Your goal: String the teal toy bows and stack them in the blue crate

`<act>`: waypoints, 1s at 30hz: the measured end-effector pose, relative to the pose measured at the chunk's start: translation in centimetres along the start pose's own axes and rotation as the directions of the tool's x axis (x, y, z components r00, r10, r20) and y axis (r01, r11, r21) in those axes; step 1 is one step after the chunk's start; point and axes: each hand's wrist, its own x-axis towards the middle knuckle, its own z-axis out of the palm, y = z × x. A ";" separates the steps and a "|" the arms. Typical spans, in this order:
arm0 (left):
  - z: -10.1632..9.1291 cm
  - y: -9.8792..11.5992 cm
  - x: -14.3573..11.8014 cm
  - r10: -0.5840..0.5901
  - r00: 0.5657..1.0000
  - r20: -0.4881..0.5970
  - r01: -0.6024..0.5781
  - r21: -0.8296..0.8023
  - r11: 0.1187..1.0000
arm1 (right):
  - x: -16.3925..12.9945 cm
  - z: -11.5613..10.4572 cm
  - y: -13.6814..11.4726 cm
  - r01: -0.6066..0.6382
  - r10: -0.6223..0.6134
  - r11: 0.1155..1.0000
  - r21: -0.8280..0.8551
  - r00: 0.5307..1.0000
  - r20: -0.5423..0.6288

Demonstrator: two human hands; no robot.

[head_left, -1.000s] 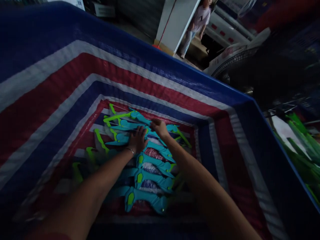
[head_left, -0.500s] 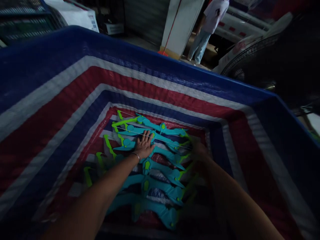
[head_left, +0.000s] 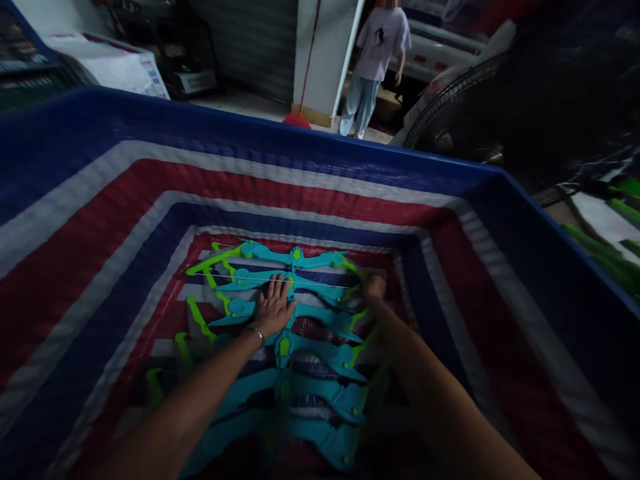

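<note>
Teal bows [head_left: 320,344] (lime ends), lined up

Six turquoise-and-green toy bows [head_left: 320,259], one striped bin [head_left: 280,190], two hands, a left hand [head_left: 275,309] and a right hand [head_left: 375,288], one bracelet [head_left: 258,333], one bystander [head_left: 376,60], one fan [head_left: 447,117].

The bows [head_left: 327,349] lie in the bin [head_left: 240,127], one behind another. The left hand [head_left: 274,308] lies over their middles, toward the far end; the right hand [head_left: 374,288] is at the farthest bow's [head_left: 269,255] right tip. Behind the bin, left to right: a box [head_left: 117,70], a pillar [head_left: 323,60], a person [head_left: 383,40], a fan [head_left: 443,133].
</note>
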 end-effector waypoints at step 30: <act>0.5 -0.2 0.2 0.027 1.000 -0.007 -0.026 0.056 0.998 | -11.1 3.0 -12.3 0.735 -0.668 0.678 -0.010 0.621 0.411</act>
